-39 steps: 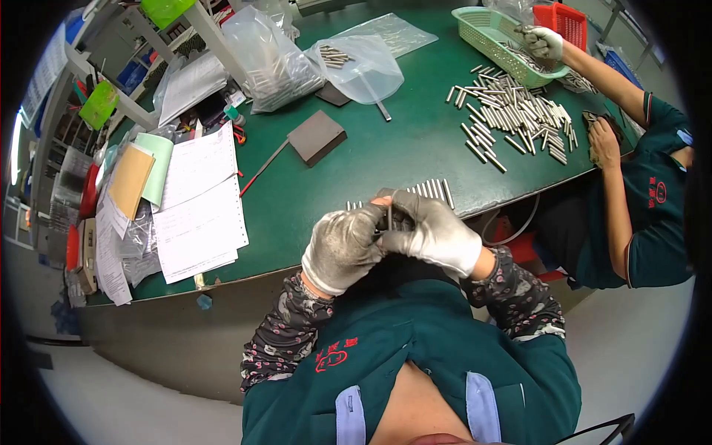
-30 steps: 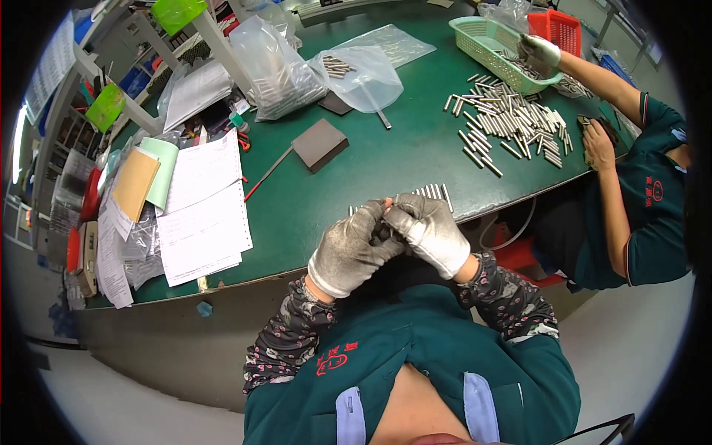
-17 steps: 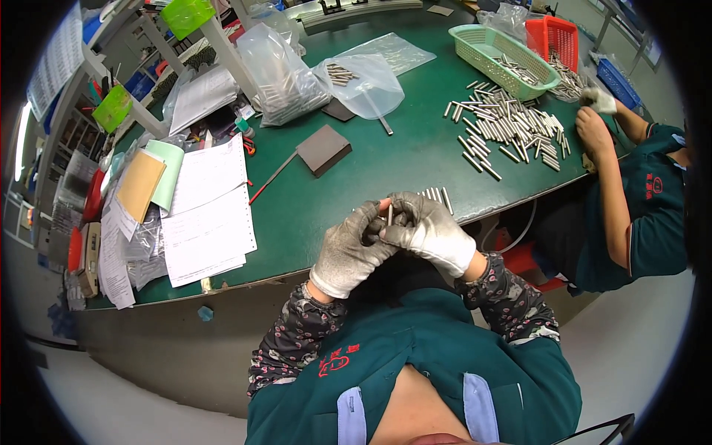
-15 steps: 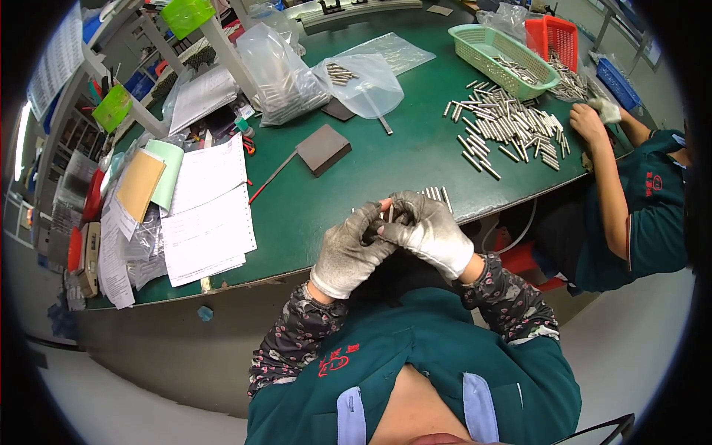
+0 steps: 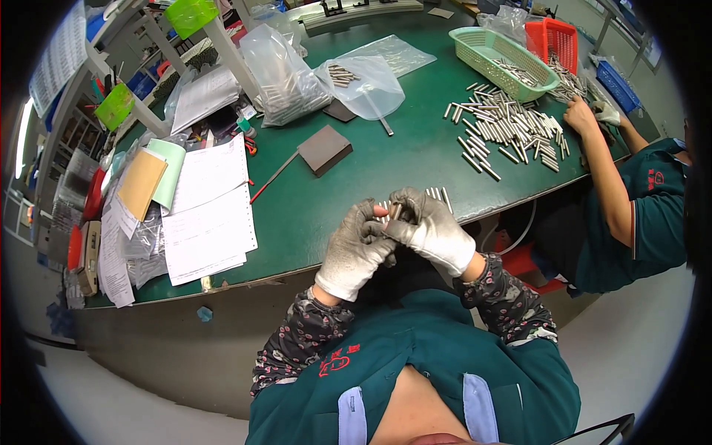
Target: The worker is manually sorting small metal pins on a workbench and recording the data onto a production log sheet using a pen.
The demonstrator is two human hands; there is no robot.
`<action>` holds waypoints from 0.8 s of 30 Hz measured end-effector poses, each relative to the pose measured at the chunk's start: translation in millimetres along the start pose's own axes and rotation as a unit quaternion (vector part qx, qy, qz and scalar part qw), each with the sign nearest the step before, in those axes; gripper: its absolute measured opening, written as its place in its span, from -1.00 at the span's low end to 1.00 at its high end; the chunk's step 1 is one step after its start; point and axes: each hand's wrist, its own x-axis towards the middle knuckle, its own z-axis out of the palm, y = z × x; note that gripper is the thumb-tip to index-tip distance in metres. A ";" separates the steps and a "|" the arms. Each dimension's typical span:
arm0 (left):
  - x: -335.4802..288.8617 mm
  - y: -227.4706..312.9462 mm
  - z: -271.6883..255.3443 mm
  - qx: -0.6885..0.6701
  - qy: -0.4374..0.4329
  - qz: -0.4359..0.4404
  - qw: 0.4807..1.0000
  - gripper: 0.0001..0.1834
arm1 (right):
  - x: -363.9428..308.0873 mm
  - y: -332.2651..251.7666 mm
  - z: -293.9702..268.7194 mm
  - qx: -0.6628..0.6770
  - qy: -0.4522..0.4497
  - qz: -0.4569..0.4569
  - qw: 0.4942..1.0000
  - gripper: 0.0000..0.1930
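Metal pin sits pinched upright between my gloved left hand and right hand over the near worktop edge; slick gloves could let it drop floorward.

A factory workshop, an assembly or sorting station. The green-topped desk ahead of the hands carries a heap of small metal rods to their far right, with a green plastic basket and a red basket beyond it. Clear plastic bags of parts lie further ahead. Stacks of paper forms sit to the left, beside shelving with bins. A co-worker in the same green uniform sits at the right.
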 end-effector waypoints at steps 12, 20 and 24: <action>-10.6 4.5 -5.2 -0.158 -0.050 -0.044 0.985 -0.73 | -2.0 -17.8 -11.4 0.078 0.080 0.048 0.993 -0.75; -11.8 6.3 -0.7 -0.061 -0.024 -0.104 0.992 -0.83 | -6.5 -17.1 -8.1 -0.135 0.026 -0.148 0.979 -0.84; -17.4 5.3 1.0 0.053 -0.023 -0.031 0.998 -0.79 | -14.1 -18.3 -3.5 -0.168 0.019 -0.141 0.975 -0.78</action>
